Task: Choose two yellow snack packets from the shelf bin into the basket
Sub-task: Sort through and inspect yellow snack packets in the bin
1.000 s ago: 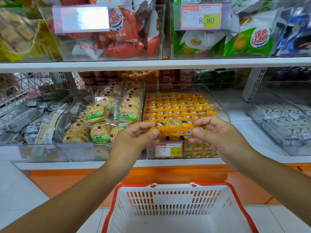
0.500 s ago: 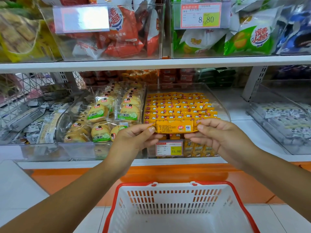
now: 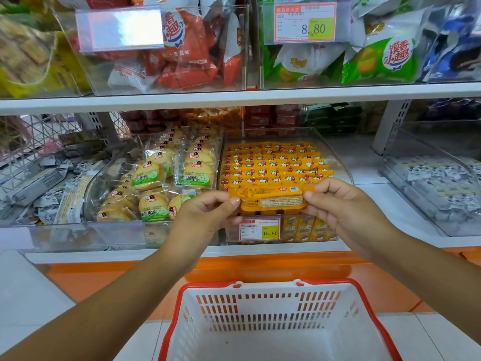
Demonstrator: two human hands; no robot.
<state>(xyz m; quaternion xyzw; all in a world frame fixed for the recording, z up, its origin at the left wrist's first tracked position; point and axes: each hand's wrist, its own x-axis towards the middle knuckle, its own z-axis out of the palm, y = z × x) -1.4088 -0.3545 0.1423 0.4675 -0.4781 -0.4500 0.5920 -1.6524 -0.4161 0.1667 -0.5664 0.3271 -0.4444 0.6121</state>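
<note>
Now the person has turned the packet (image 3: 272,199) over. A second ago its front, with the little pictures, faced up. Now the plain back with the small print faces the camera. It is in about the same spot as before, stretched between the two hands.

The left hand (image 3: 205,214) pinches its left end with thumb and fingers. The right hand (image 3: 343,204) pinches its right end the same way. Both hands are gripping it, and neither one is loose.

The bin (image 3: 341,165), full of more yellow packets, lies just behind the hands. The held packet is up in front of those rows, out of the bin. A price tag (image 3: 260,229) sits just below the packet, between the two hands. The basket (image 3: 364,291) waits lower down, under the hands and a bit nearer. No packet shows in the part of it that can be seen.

So it looks like the person is checking the back of the first packet. It seems to be one packet, but a second one hidden behind it cannot be ruled out. The drop into the basket is not done yet. Most likely one more pick from the bin is left too.
</note>
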